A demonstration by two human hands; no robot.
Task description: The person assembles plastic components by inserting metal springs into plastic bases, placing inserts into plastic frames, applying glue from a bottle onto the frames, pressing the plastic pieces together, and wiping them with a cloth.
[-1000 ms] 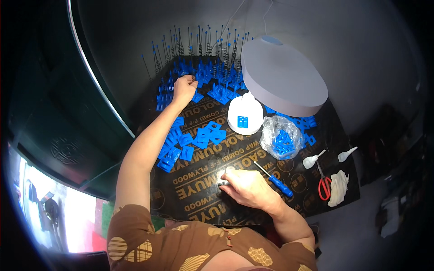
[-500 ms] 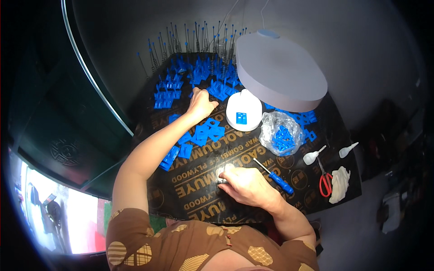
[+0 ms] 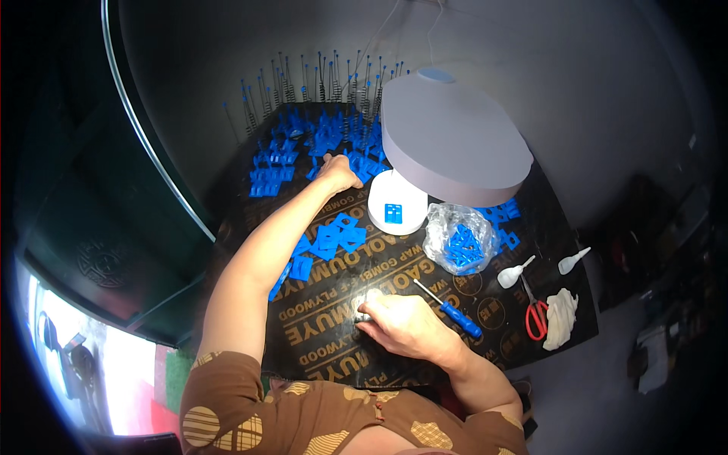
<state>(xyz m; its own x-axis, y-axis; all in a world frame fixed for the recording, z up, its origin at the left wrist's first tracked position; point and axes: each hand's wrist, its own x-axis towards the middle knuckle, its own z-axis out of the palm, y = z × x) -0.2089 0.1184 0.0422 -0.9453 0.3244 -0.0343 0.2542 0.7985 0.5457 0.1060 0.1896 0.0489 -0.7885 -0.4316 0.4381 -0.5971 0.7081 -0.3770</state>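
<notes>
My left hand (image 3: 337, 174) reaches far across a black plywood board (image 3: 318, 356) to a heap of small blue plastic parts (image 3: 334, 144) near its back edge, fingers curled over them. My right hand (image 3: 402, 324) rests near the front of the board, fingers closed on a small metallic piece (image 3: 362, 311). More blue square parts (image 3: 330, 239) lie spread along my left forearm. A white round dish (image 3: 396, 202) holding one blue part sits in the middle of the board.
A grey disc-shaped lamp head (image 3: 451, 140) hangs over the board. A clear bag of blue parts (image 3: 459, 243), a blue-handled screwdriver (image 3: 451, 311), red scissors (image 3: 535, 315), two white dropper bottles (image 3: 516, 273) and a white cloth (image 3: 561, 318) lie to the right. Thin wire springs (image 3: 326, 80) stand at the back.
My left hand has shifted right and a little nearer along the blue heap. My right hand stays in place on the board.
</notes>
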